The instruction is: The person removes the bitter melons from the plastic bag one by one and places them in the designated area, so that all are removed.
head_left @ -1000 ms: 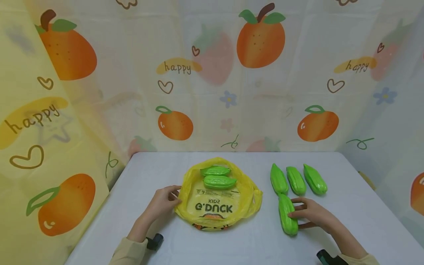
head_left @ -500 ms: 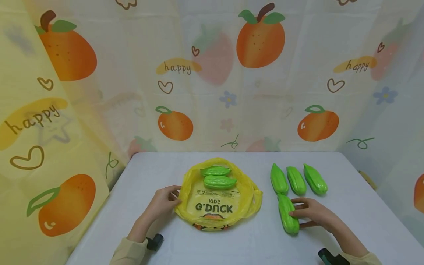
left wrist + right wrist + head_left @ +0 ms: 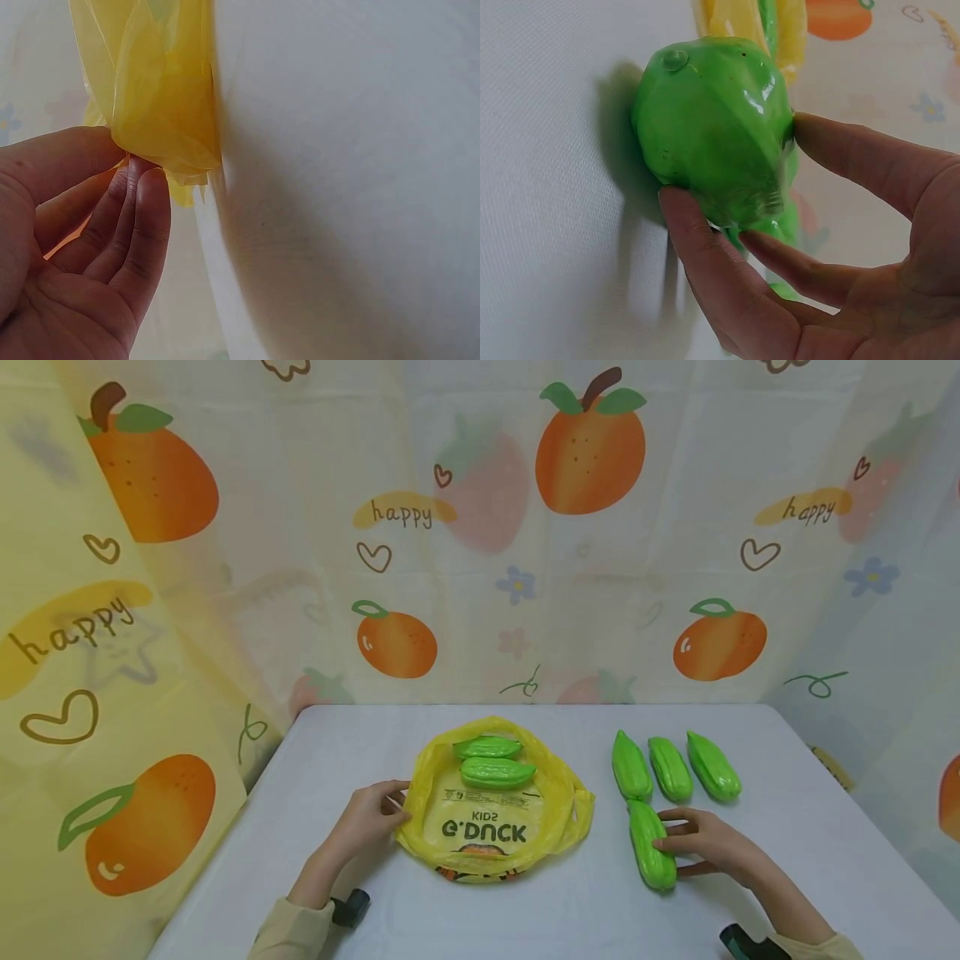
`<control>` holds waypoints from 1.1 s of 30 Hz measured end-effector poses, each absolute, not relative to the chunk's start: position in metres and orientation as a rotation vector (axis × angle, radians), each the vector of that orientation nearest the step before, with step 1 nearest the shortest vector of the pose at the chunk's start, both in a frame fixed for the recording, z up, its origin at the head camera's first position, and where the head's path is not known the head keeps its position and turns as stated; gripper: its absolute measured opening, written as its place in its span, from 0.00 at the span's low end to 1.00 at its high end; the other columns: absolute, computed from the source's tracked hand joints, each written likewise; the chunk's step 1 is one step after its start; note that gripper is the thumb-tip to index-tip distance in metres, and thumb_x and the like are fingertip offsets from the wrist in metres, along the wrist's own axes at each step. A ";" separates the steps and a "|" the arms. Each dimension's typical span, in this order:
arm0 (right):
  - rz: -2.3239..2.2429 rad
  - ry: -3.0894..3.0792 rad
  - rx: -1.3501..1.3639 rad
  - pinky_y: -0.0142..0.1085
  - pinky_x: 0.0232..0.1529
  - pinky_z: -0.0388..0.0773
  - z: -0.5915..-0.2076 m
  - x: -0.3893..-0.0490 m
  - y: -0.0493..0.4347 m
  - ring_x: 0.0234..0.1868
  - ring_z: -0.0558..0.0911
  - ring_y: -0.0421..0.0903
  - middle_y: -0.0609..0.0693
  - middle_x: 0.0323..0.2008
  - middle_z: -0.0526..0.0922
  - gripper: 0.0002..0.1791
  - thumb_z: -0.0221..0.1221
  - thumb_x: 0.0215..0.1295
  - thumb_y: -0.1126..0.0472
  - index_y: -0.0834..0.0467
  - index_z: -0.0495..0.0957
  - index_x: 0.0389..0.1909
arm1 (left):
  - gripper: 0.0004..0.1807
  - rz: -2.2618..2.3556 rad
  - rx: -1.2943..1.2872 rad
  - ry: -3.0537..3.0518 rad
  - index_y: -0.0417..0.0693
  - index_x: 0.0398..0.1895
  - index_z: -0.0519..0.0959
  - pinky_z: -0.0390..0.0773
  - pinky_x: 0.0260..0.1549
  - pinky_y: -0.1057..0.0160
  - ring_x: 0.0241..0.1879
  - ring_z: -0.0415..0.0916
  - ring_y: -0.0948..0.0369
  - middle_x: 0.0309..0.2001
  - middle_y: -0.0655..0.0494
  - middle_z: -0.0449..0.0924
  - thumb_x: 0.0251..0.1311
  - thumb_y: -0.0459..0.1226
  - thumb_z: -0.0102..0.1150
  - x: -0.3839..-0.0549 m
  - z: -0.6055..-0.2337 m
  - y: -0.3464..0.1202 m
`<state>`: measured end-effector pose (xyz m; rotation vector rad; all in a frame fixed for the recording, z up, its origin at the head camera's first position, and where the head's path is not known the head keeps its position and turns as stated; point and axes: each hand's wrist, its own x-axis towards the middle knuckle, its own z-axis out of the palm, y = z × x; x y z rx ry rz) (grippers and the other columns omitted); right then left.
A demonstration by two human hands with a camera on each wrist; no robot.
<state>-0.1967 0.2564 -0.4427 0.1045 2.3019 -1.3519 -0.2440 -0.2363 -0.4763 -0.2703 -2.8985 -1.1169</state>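
Little has moved: left hand [image 3: 367, 816] seemingly pinches the bag [image 3: 561, 787], right hand [image 3: 708, 842] grips a vegetable [image 3: 647, 833] nearer the worktop's [image 3: 802, 814] right edge; lift it gently.

Fine print on the yellow plastic bag [image 3: 558, 835] is too small to read. The head view's bottom cuts off the table [image 3: 525, 931]. From the right wrist, a glossy green vegetable [image 3: 705, 127] partly hides the bag.

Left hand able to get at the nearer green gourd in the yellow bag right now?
Likely yes: the yellow bag gapes open and nothing covers the nearer green gourd, though the left hand pinches the bag's edge.
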 end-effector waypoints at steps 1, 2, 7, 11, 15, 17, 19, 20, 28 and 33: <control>-1.351 2.303 0.109 0.48 0.41 0.82 -0.443 -0.197 0.256 0.49 0.80 0.56 0.76 0.57 0.67 0.42 0.64 0.59 0.54 0.74 0.55 0.65 | 0.24 -1.116 -0.273 -2.897 0.46 0.53 0.79 0.78 0.30 0.67 0.32 0.77 0.65 0.34 0.57 0.80 0.49 0.32 0.68 -0.244 -0.476 -0.236; -1.348 2.304 0.114 0.48 0.41 0.82 -0.443 -0.197 0.255 0.48 0.80 0.56 0.76 0.57 0.67 0.42 0.64 0.59 0.54 0.74 0.55 0.65 | 0.24 -1.117 -0.275 -2.897 0.46 0.54 0.79 0.78 0.30 0.67 0.32 0.77 0.65 0.34 0.57 0.80 0.49 0.32 0.68 -0.244 -0.476 -0.236; -1.338 2.315 0.125 0.48 0.41 0.82 -0.443 -0.197 0.254 0.48 0.80 0.56 0.75 0.57 0.67 0.43 0.64 0.59 0.53 0.73 0.56 0.65 | 0.24 -1.122 -0.283 -2.893 0.45 0.54 0.79 0.78 0.31 0.67 0.32 0.77 0.65 0.35 0.56 0.80 0.49 0.32 0.68 -0.244 -0.476 -0.237; -1.335 2.320 0.128 0.48 0.41 0.82 -0.444 -0.197 0.254 0.49 0.80 0.56 0.75 0.57 0.67 0.43 0.64 0.59 0.53 0.73 0.56 0.65 | 0.24 -1.118 -0.272 -2.897 0.46 0.54 0.79 0.79 0.31 0.66 0.32 0.77 0.65 0.34 0.57 0.80 0.49 0.32 0.68 -0.244 -0.475 -0.236; -1.340 2.319 0.126 0.48 0.41 0.82 -0.444 -0.197 0.253 0.49 0.80 0.57 0.75 0.57 0.67 0.43 0.64 0.58 0.53 0.73 0.56 0.65 | 0.24 -1.116 -0.269 -2.898 0.46 0.53 0.79 0.79 0.31 0.66 0.32 0.77 0.64 0.34 0.57 0.80 0.49 0.32 0.68 -0.244 -0.475 -0.236; -1.341 2.320 0.123 0.48 0.41 0.82 -0.444 -0.197 0.253 0.49 0.80 0.57 0.75 0.57 0.67 0.43 0.64 0.58 0.53 0.72 0.56 0.65 | 0.24 -1.116 -0.271 -2.896 0.46 0.53 0.79 0.79 0.32 0.66 0.32 0.77 0.64 0.34 0.57 0.80 0.49 0.32 0.68 -0.245 -0.475 -0.236; -1.339 2.322 0.123 0.48 0.41 0.82 -0.444 -0.196 0.253 0.50 0.80 0.57 0.75 0.57 0.67 0.43 0.64 0.59 0.53 0.72 0.56 0.65 | 0.24 -1.115 -0.275 -2.895 0.46 0.53 0.79 0.79 0.31 0.66 0.32 0.77 0.64 0.34 0.57 0.80 0.49 0.32 0.69 -0.245 -0.476 -0.236; -1.338 2.323 0.122 0.48 0.41 0.82 -0.443 -0.196 0.253 0.50 0.79 0.57 0.75 0.57 0.66 0.43 0.64 0.59 0.53 0.72 0.56 0.65 | 0.24 -1.114 -0.277 -2.894 0.46 0.53 0.79 0.79 0.31 0.66 0.32 0.77 0.64 0.34 0.57 0.80 0.49 0.32 0.68 -0.245 -0.476 -0.236; -1.305 2.353 0.149 0.47 0.40 0.82 -0.445 -0.196 0.250 0.49 0.80 0.57 0.76 0.57 0.67 0.45 0.65 0.57 0.51 0.72 0.56 0.65 | 0.24 -1.104 -0.279 -2.902 0.46 0.53 0.79 0.79 0.31 0.65 0.32 0.76 0.65 0.35 0.57 0.80 0.49 0.32 0.68 -0.245 -0.477 -0.236; -1.286 2.369 0.159 0.47 0.40 0.82 -0.446 -0.197 0.249 0.48 0.80 0.57 0.75 0.57 0.67 0.45 0.65 0.57 0.50 0.71 0.57 0.66 | 0.24 -1.108 -0.278 -2.907 0.46 0.52 0.79 0.79 0.31 0.65 0.31 0.76 0.65 0.35 0.57 0.80 0.49 0.32 0.68 -0.244 -0.476 -0.236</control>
